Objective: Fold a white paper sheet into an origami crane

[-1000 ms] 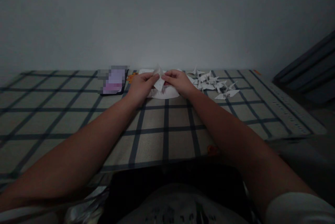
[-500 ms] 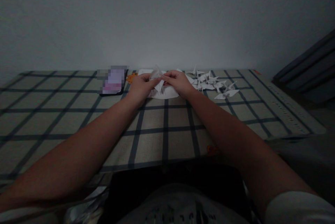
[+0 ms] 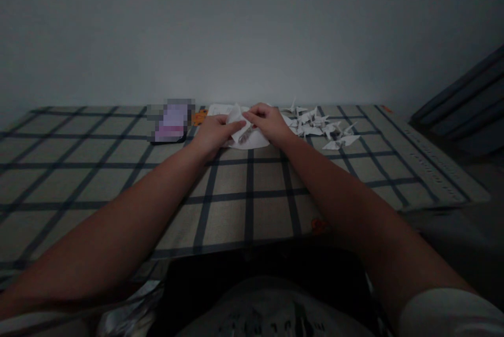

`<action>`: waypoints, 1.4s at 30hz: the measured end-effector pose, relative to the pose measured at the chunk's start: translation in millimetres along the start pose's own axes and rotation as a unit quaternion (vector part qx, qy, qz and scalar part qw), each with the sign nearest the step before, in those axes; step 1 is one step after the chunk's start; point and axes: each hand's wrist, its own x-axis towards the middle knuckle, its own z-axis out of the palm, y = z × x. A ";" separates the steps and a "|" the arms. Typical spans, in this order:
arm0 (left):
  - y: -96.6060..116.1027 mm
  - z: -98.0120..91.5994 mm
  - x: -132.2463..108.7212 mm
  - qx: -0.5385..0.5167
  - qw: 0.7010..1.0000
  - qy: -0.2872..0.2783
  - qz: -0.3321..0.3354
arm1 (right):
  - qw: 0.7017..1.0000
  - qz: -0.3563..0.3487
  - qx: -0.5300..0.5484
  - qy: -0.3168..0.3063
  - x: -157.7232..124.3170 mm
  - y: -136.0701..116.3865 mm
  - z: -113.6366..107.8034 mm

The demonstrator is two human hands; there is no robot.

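Note:
Between my hands is a partly folded piece of white paper [image 3: 237,118], held a little above the table. My left hand [image 3: 212,131] pinches its left side, thumb on the near face. On its right edge, the thumb and fingertips of my right hand [image 3: 268,119] are closed. Beneath them lies a white sheet [image 3: 256,140] with a rounded near edge, partly covered by my hands. Just right of my right hand rests a pile of folded white paper cranes [image 3: 313,123], several of them overlapping.
A phone [image 3: 171,123] with a lit, blurred screen lies to the left. More white paper [image 3: 218,110] is behind my left hand, near an orange printed figure [image 3: 200,116] on the checked tablecloth [image 3: 252,216]. The wall [image 3: 252,32] rises at the table's far edge.
The folded paper has turned and now shows a flatter, broader face toward me. Both hands have shifted only slightly and keep their pinch; the crane pile and phone stay put.

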 end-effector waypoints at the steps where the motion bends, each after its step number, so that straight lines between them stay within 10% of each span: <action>1: -0.2 -0.1 0.0 -0.007 1.000 -0.007 -0.002 | 1.000 0.008 0.012 -0.009 0.1 0.6 0.4; 42: 0.8 2.3 0.4 -0.038 0.998 -0.032 -0.034 | 0.993 0.058 0.085 -0.064 1.7 2.1 -1.1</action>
